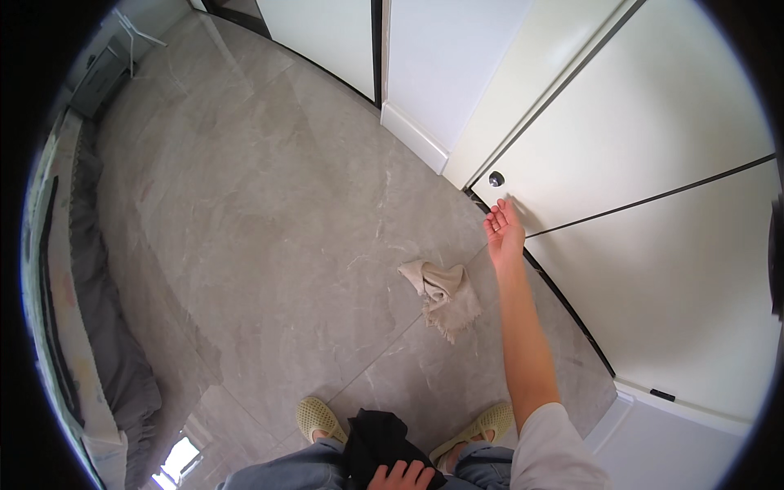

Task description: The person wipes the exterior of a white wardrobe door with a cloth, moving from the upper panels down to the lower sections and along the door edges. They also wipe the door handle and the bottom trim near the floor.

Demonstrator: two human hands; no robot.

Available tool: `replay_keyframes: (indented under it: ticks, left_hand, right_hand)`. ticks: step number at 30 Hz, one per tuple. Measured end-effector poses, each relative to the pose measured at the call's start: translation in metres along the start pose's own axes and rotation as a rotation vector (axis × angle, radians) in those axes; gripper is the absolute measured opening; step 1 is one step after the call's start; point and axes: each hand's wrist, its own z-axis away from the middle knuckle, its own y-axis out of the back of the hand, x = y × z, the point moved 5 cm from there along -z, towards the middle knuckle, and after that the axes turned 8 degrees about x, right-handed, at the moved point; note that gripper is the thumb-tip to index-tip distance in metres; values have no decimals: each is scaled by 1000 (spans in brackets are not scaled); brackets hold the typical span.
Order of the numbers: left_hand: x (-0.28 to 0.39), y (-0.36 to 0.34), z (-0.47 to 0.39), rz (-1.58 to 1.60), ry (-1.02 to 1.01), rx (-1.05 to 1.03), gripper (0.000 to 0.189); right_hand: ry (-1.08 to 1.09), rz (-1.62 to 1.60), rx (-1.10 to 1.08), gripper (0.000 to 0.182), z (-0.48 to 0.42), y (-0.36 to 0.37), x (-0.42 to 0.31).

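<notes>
My right hand reaches out low before a white door, palm turned up and fingers loosely bent, with nothing in it. Just beyond the fingertips, a small round metal fitting sits near the door's bottom corner. At the lower edge of the view, my left hand rests its fingers over a bunched black cloth item between my knees. A crumpled beige cloth with a frayed edge lies on the floor, left of my right forearm.
Grey marble-look tiles cover the floor. A bed with a grey skirt runs along the left side. Beyond it stand a grey box-like unit and white metal legs. A white baseboard borders the wall. My yellow-green clogs flank the black cloth.
</notes>
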Motion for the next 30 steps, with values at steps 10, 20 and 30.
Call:
replay_keyframes:
  ticks: [10, 20, 30]
  left_hand:
    - [2, -7, -5, 1, -7, 23, 27]
    - [2, -12, -1, 4, 21, 21, 29]
    - [-1, -12, -2, 30, 16, 17, 30]
  right_hand:
    - [287, 405, 178, 39, -6, -19, -19]
    - [429, 512, 235, 38, -13, -19, -10]
    - [700, 1066, -229, 25, 46, 11, 46]
